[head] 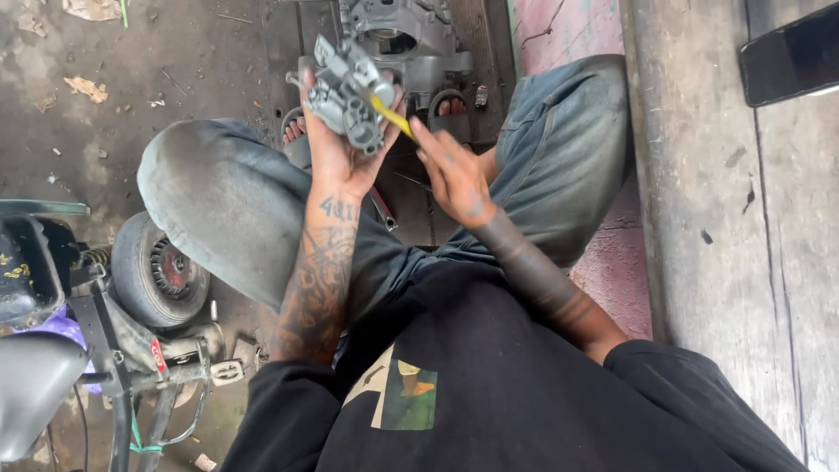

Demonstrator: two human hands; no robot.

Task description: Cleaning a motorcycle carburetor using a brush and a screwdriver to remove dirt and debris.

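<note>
Sitting with knees spread, the person fills the head view from above, wearing grey-blue jeans and a black sweatshirt. The left hand point(336, 157) is raised palm-up between the knees, and its grip is closed around a small grey cast-metal engine part point(350, 92), cupping it from underneath with the thumb pressed against its right side. The part's long axis runs from lower right to upper left in the picture, with the narrower, lumpy end pointing up and away from the body, toward the floor beyond the feet. A thin yellow tool shaft point(391, 116) meets the part's lower right corner and slants down to the right. The right hand point(454, 175) pinches that shaft between fingertips and thumb, just beside the left hand. Its tip touches the part; how deep it goes cannot be told.

Beyond the held part, a larger grey metal engine casing point(411, 39) stands on the dirty concrete floor point(175, 52), between the person's sandalled feet. At lower left stands a small vehicle frame with a black rubber wheel point(157, 271) and a dark seat point(35, 385). On the right a black flat phone-like slab point(791, 57) lies on a grey concrete ledge point(717, 218).
</note>
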